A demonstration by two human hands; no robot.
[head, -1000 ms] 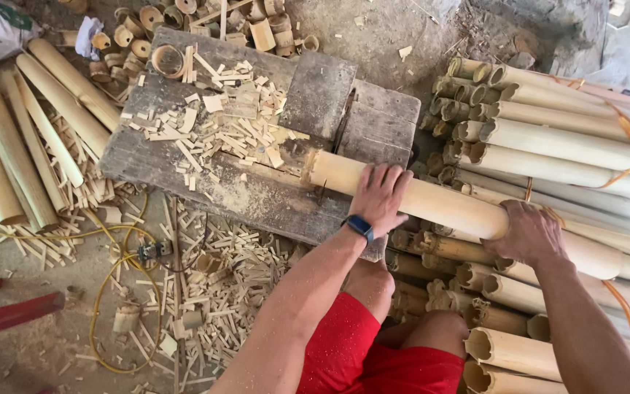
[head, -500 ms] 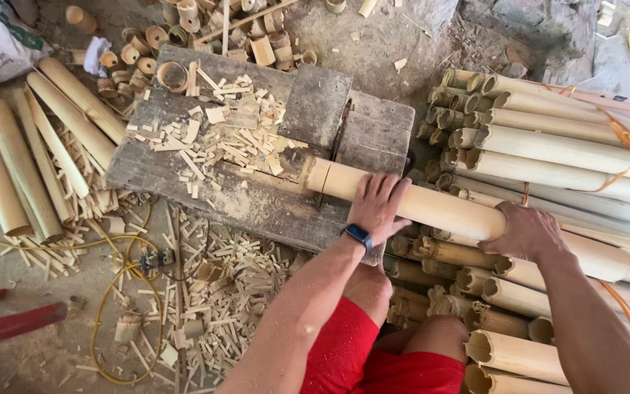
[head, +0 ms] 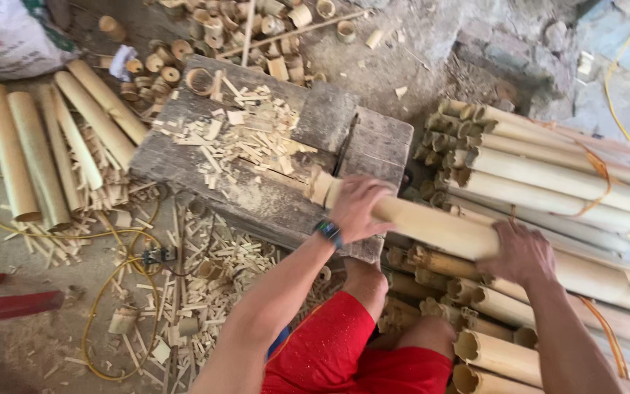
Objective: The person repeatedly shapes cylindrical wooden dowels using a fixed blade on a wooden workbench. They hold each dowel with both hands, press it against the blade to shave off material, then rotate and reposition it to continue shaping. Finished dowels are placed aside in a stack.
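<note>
Bamboo pole [head: 432,226] lies across the near right corner of the weathered wooden block [head: 257,190], its cut end resting on the block and its length running back over the pile of poles [head: 563,182]. The left hand [head: 359,208] wraps over it near the cut end, fingers closed on it; the right hand [head: 523,252] clamps it farther back. Being round and smooth, the pole could roll or slide off the corner if either hold loosens. Loose chips [head: 246,138] litter the block top and could let the end skid. Split staves [head: 52,153] lie to the left, and a yellow cord [head: 103,292] loops across the floor among offcuts.
</note>
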